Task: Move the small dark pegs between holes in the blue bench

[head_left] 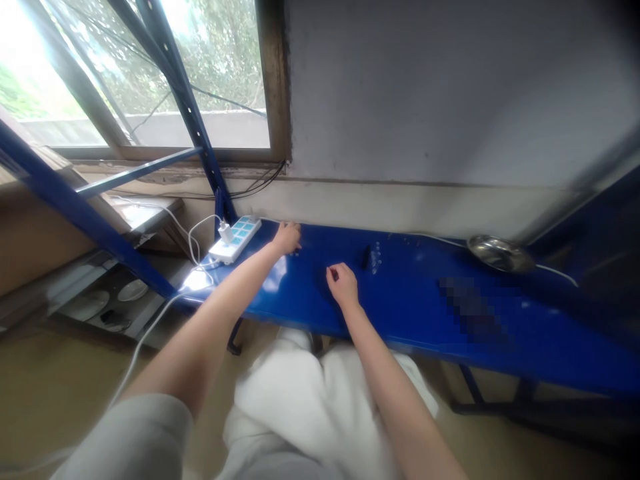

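Note:
My left hand point(287, 238) reaches to the far side of the blue table point(320, 303), just right of a white power strip point(236, 240). Its fingers bend downward with a gap between thumb and fingers, and tiny dark bits point(297, 252) lie by the fingertips. Closer to me, my right hand point(343, 283) is held over the tabletop with thumb and fingers pinched together; whatever they hold, if anything, is too small to make out. Beyond it to the right lie a small dark piece point(367, 257) and several small clear, shiny pieces point(376, 259).
A white plug point(225, 231) with a cable sits in the power strip. Toward the right are a shiny metal dish point(500, 253) and a blurred-out dark object point(473, 310). A blue metal frame point(185, 100) rises at left before the window. Dishes point(133, 289) sit on a low shelf.

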Demonstrator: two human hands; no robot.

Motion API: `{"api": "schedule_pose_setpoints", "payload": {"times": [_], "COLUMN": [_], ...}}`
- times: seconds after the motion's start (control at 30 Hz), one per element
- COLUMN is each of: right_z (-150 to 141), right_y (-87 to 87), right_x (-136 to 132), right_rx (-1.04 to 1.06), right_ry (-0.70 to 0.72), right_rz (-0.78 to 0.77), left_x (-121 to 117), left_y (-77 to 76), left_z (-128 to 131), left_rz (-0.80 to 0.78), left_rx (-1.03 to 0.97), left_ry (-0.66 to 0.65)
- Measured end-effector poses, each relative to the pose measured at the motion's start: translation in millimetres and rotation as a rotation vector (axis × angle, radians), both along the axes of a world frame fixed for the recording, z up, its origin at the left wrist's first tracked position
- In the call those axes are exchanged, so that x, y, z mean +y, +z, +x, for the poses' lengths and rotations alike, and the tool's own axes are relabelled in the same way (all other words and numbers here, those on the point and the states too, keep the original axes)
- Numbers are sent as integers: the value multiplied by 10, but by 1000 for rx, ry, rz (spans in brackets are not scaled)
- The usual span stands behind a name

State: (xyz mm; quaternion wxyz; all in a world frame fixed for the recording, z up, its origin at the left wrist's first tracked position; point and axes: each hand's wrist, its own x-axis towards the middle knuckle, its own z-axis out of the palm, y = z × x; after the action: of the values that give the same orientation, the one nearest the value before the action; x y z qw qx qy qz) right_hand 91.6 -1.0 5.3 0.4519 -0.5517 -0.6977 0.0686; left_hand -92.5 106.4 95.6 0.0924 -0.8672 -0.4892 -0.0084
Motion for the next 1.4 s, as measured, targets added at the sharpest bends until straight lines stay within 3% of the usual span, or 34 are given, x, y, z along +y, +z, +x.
{"api": "schedule_pose_setpoints", "payload": {"times": [0.67,0.93,1.03,1.17,1.27,1.4], "right_z": [6,4,-11,-16,71,369], "right_y": [5,11,16,113,247,357], "right_x": [0,1,5,-22,-55,-83], "right_rx": [-13,-6,14,87,146,159], "right_ry": [-13,2,-2,-22,-92,-275], "right_rz": [2,11,48,131,189,281], "left_x": [7,-83,-175,-368,-523,-706], "left_y": [-58,21,97,128,30,-205], "left_z": [-66,-58,27,262,472,748], "left_rz": [-15,20,112,173,156,135], "left_rx": [-48,-53,-81,-87,-97,-144], "left_ry": [-17,-20,-120,-380,-482,-453]}}
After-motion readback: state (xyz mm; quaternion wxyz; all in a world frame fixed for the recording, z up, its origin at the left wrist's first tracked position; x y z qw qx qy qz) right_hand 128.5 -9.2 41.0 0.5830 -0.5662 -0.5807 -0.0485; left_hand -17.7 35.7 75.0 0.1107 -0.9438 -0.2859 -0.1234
